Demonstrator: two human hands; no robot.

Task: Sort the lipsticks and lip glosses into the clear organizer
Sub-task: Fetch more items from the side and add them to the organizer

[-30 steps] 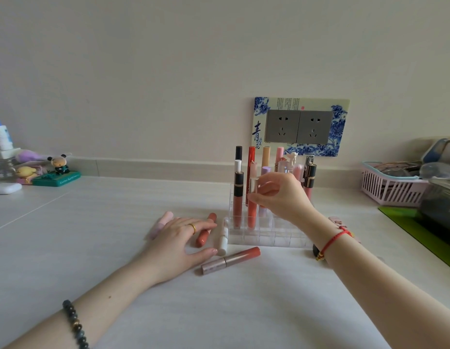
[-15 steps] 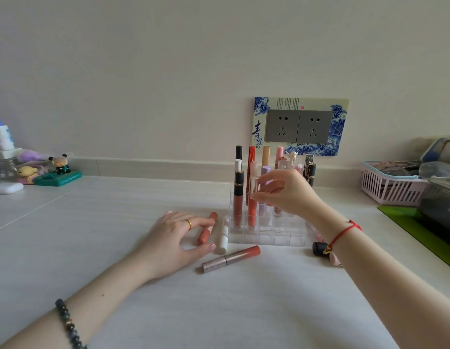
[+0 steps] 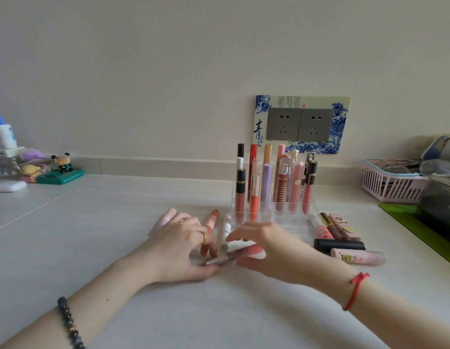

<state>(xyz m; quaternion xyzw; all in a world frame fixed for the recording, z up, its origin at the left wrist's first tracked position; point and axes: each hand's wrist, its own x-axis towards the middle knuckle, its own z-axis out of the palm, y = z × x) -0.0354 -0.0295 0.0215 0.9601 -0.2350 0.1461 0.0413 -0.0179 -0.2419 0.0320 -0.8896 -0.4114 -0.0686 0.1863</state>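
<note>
— Pale grey, the whole surface [image 3: 118, 248]. What sits at the far left of it?

— A white case [image 3: 10, 186] lies near a green-based panda figurine [image 3: 62, 165], close to the wall.

— And the left hand [image 3: 179, 248]?

— It rests palm-down with its fingers [image 3: 206, 239] loosely spread, a gold ring on one. They lie over a coral lipstick [image 3: 211, 219]; a pale pink tube [image 3: 166, 217] pokes out behind the hand. The thumb touches the metallic cap end of a lip gloss [image 3: 227, 258] lying flat. I cannot tell whether it grips anything.

— The right hand [image 3: 271, 250]?

— Its fingers [image 3: 241, 236] are open and curved over the coral end of that same lip gloss, thumb beneath; the hand is blurred, so whether it has hold is unclear. A white tube [image 3: 226, 229] lies between the two hands.

— Where is the clear organizer [image 3: 291, 222]?

— Just behind the right hand. Tall glosses stand upright in its rear compartments: black-capped, red, orange, lilac, brown, pink.

— Further right?

— Beside the organizer lie a striped pink tube [image 3: 323, 231], a gold-capped gloss [image 3: 332, 225], a black lipstick [image 3: 339, 245] and a pink tube [image 3: 358, 257]. A pink basket [image 3: 392, 188] stands near the wall.
</note>
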